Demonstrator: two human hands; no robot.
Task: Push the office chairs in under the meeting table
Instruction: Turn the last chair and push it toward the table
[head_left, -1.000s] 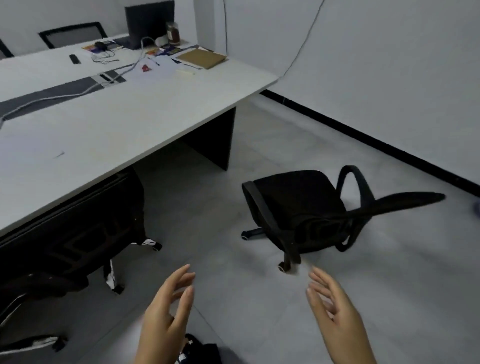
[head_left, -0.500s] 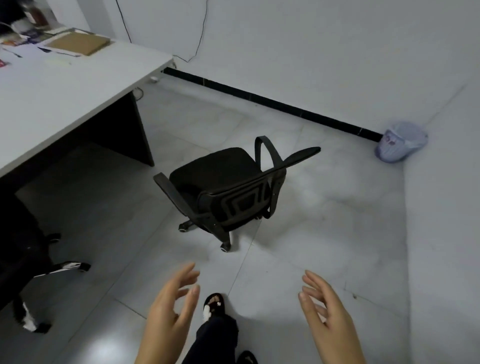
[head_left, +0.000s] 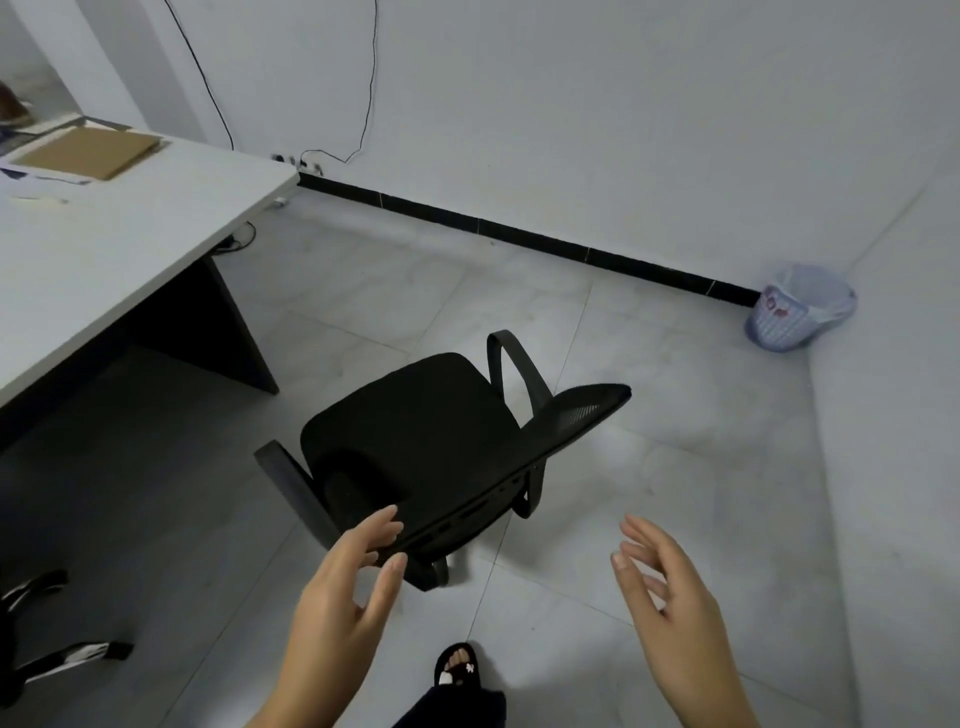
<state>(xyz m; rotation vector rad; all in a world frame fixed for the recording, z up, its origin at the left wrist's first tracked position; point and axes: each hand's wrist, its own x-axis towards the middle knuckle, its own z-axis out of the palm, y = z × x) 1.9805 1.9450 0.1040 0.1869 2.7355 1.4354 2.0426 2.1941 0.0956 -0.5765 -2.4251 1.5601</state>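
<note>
A single head-worn wide-angle view looks forward and steeply down from standing height, with the black office chair (head_left: 415, 436) as its central landmark, close below the lens. The left hand (head_left: 340, 597) and right hand (head_left: 670, 597) enter from the bottom edge, nearer than the chair. The meeting table (head_left: 119, 244) lies left of the chair, cut by the frame edge; the waste basket (head_left: 795, 312) sits well beyond it to the right, by the far wall (straight lines bow toward the edges). No second view shares the scene.
</note>
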